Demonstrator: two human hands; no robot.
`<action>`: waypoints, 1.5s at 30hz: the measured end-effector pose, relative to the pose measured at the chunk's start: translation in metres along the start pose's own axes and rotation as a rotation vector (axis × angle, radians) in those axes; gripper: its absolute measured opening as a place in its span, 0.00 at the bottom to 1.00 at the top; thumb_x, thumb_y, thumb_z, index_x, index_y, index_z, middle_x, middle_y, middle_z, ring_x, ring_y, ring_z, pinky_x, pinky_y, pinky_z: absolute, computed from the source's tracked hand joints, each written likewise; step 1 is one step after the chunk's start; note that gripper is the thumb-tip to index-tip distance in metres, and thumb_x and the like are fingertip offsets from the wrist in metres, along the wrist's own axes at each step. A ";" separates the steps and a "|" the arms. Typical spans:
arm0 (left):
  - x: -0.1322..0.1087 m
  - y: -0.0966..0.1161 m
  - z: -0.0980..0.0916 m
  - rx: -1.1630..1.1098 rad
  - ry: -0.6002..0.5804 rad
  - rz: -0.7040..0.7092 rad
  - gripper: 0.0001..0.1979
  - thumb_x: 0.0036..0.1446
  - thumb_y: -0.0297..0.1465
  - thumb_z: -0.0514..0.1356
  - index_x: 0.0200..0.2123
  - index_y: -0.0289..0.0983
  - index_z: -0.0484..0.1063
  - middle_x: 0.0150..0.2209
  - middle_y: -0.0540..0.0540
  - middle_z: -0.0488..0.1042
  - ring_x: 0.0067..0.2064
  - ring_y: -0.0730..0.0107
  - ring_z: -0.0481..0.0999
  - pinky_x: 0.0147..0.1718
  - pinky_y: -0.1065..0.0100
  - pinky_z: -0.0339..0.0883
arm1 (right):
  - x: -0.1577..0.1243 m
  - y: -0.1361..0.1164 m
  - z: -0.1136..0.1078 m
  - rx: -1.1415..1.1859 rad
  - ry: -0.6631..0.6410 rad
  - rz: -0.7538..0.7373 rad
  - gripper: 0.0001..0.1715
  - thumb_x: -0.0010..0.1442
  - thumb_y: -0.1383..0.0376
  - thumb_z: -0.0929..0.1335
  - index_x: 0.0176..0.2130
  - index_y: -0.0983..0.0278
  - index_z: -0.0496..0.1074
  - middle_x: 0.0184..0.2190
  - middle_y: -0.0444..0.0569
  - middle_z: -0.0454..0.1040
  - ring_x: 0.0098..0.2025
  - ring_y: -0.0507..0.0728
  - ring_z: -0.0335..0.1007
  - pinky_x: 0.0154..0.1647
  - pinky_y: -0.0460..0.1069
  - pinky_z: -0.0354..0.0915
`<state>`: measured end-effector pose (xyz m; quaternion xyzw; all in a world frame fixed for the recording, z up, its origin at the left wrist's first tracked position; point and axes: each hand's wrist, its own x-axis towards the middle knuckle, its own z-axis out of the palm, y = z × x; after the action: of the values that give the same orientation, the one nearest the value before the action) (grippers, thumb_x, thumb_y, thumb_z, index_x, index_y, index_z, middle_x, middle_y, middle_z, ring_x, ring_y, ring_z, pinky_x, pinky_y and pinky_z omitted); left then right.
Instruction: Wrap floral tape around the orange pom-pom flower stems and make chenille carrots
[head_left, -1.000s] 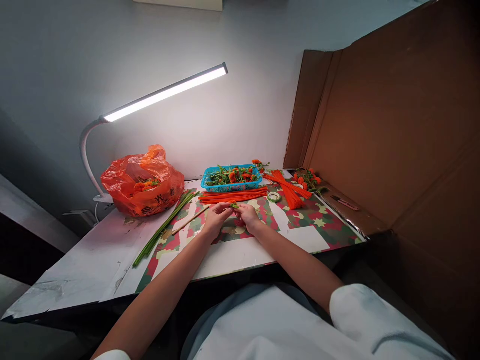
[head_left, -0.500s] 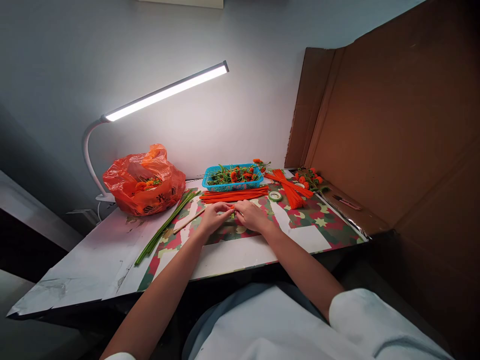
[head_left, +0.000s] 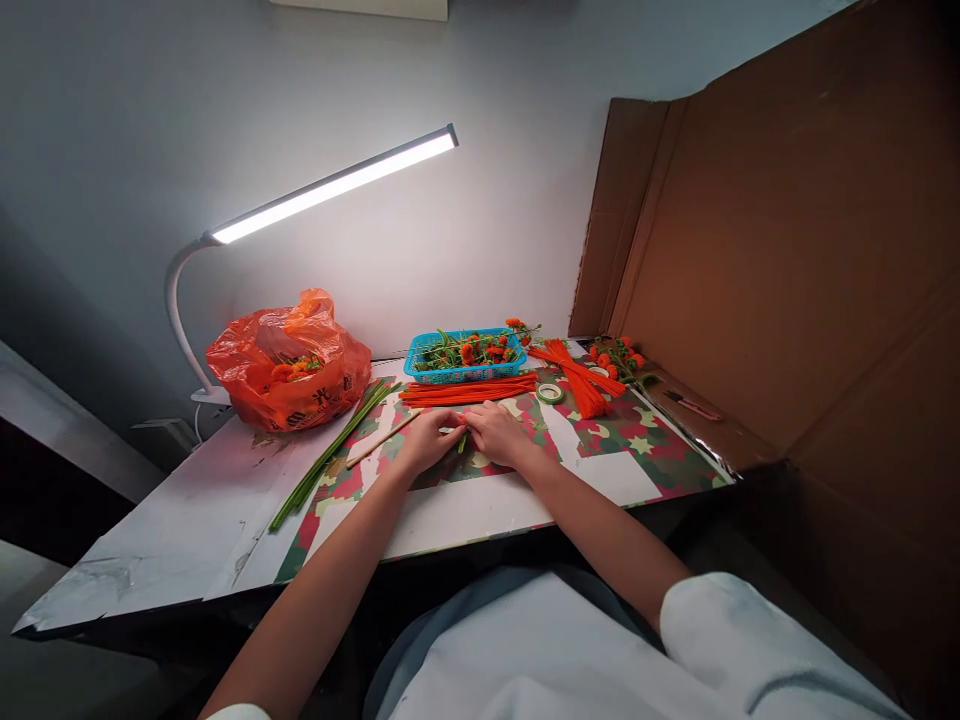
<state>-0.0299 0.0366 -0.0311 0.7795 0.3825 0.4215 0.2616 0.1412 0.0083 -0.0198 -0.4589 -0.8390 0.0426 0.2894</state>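
Note:
My left hand (head_left: 436, 440) and my right hand (head_left: 496, 434) meet at the middle of the table, fingers pinched together. Between them is a small orange and green pipe-cleaner piece (head_left: 462, 442); mostly its green end shows, and the fingers hide the rest. Just beyond my hands lies a row of loose orange pipe cleaners (head_left: 469, 389). A thin wooden stick (head_left: 382, 442) rests beside my left hand. A roll of green tape (head_left: 550, 393) lies past my right hand, next to a bundle of orange pipe cleaners (head_left: 585, 388).
Behind stands a blue basket (head_left: 465, 376) of orange flowers with green stems. Green pipe cleaners (head_left: 330, 460) and an orange plastic bag (head_left: 289, 375) are on the left, under a lit lamp (head_left: 337, 185). At right are more orange flowers (head_left: 616, 356), a cutter knife (head_left: 694, 404) and cardboard (head_left: 780, 250).
My fingers have shifted slightly and closed further over the small piece. Its green end now points down toward me, and less orange shows. The things on the table stay put.

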 end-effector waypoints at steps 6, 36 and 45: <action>0.001 -0.001 0.007 -0.074 0.125 -0.004 0.05 0.49 0.33 0.62 0.27 0.37 0.72 0.29 0.47 0.76 0.31 0.69 0.73 0.31 0.69 0.67 | 0.008 0.002 0.011 0.252 0.157 0.207 0.11 0.58 0.70 0.60 0.24 0.64 0.64 0.24 0.44 0.67 0.29 0.52 0.60 0.31 0.46 0.54; 0.006 0.000 -0.003 -0.150 0.006 0.014 0.09 0.50 0.35 0.62 0.33 0.39 0.79 0.34 0.45 0.79 0.35 0.65 0.77 0.37 0.65 0.72 | -0.001 -0.008 0.002 0.003 0.088 0.106 0.11 0.62 0.69 0.62 0.31 0.64 0.72 0.32 0.48 0.74 0.35 0.54 0.66 0.35 0.47 0.53; 0.005 0.001 -0.009 -0.154 -0.009 -0.026 0.10 0.46 0.38 0.65 0.27 0.38 0.78 0.28 0.45 0.79 0.30 0.65 0.76 0.31 0.67 0.71 | -0.001 -0.006 0.008 0.083 0.115 0.049 0.09 0.59 0.69 0.63 0.29 0.64 0.71 0.29 0.47 0.72 0.36 0.55 0.63 0.36 0.48 0.52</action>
<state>-0.0357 0.0407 -0.0233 0.7539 0.3579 0.4429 0.3277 0.1331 0.0054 -0.0245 -0.4685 -0.8071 0.0579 0.3547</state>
